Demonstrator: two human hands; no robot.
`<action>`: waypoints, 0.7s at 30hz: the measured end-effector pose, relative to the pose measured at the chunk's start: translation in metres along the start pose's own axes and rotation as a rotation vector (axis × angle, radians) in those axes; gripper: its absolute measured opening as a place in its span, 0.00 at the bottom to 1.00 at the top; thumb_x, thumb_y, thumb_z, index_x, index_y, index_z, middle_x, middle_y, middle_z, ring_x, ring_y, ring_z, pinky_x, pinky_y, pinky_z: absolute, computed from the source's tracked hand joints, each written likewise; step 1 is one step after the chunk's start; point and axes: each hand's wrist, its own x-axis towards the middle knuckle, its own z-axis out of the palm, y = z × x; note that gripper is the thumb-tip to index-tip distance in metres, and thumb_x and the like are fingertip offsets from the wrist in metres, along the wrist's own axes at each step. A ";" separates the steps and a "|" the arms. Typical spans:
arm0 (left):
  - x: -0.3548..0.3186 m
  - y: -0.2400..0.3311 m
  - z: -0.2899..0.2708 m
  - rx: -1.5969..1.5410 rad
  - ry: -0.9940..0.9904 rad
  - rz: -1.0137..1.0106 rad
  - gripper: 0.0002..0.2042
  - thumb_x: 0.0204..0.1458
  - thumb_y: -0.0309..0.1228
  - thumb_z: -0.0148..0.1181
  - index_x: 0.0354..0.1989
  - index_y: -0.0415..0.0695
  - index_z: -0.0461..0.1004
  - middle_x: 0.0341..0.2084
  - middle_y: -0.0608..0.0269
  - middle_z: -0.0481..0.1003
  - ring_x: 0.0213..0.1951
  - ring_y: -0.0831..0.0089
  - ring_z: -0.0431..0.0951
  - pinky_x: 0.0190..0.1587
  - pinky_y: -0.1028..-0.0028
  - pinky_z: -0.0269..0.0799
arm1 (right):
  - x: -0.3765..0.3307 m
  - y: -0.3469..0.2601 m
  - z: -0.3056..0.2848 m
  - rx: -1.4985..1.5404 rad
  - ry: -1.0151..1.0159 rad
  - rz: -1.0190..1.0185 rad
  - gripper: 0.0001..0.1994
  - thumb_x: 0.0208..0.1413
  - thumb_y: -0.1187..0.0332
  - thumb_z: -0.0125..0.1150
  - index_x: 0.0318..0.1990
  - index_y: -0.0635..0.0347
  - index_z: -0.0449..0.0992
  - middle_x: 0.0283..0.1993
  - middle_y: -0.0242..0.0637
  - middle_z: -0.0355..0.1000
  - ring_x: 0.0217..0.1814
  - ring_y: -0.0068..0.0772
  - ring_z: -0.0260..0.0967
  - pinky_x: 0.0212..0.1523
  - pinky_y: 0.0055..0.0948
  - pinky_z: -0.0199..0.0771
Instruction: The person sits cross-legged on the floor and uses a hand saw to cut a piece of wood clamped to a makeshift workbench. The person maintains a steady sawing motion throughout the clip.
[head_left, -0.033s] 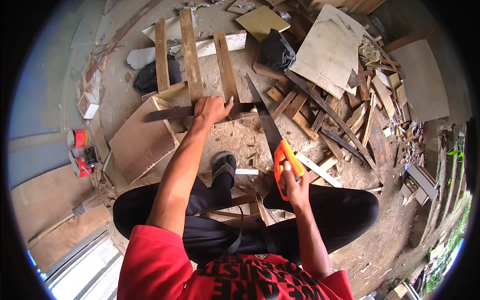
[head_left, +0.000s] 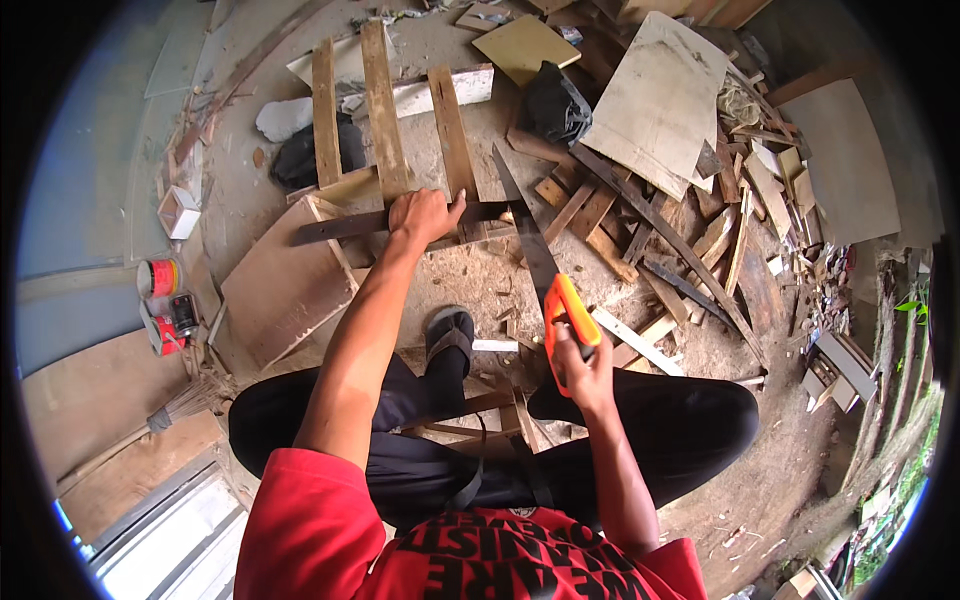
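Note:
My right hand (head_left: 584, 368) is wrapped round the orange handle of a handsaw (head_left: 538, 250), whose blade points away from me. The blade crosses a dark, narrow wooden strip (head_left: 340, 227) near its right end. My left hand (head_left: 422, 214) is closed over that strip and presses it down on several pale wooden slats (head_left: 382, 105). The slats reach away from me, next to a wooden box (head_left: 285, 275) on the left. Whether the teeth have cut into the strip is too small to tell.
Wood offcuts (head_left: 600, 215) and a large pale board (head_left: 655, 95) are heaped at the right. A black plastic bag (head_left: 557, 105) lies by the heap. Red tins (head_left: 160, 278) stand at the left. My sandalled foot (head_left: 450, 330) is below the work, among scraps.
The saw and my right hand have shifted slightly forward, away from me. My left hand stays in place on the dark strip.

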 end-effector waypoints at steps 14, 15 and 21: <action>0.041 0.009 0.001 -0.115 -0.067 -0.267 0.30 0.58 0.57 0.47 0.29 0.39 0.83 0.29 0.46 0.81 0.34 0.50 0.83 0.39 0.56 0.79 | 0.036 -0.002 0.020 -0.202 0.078 -0.022 0.12 0.64 0.65 0.60 0.32 0.66 0.72 0.22 0.22 0.64 0.25 0.14 0.56 0.26 0.22 0.59; 0.042 0.011 -0.002 -0.113 -0.082 -0.269 0.30 0.57 0.57 0.47 0.29 0.39 0.83 0.29 0.46 0.81 0.34 0.50 0.83 0.39 0.57 0.79 | 0.038 -0.004 0.017 -0.224 0.076 0.009 0.12 0.64 0.66 0.60 0.32 0.66 0.72 0.22 0.22 0.64 0.25 0.14 0.56 0.26 0.22 0.59; 0.040 0.012 -0.003 -0.149 -0.017 -0.293 0.28 0.57 0.53 0.47 0.25 0.41 0.83 0.25 0.46 0.80 0.30 0.50 0.83 0.36 0.57 0.79 | 0.007 -0.020 -0.004 -0.142 0.129 0.169 0.12 0.62 0.68 0.61 0.27 0.63 0.71 0.19 0.20 0.63 0.22 0.10 0.56 0.22 0.19 0.55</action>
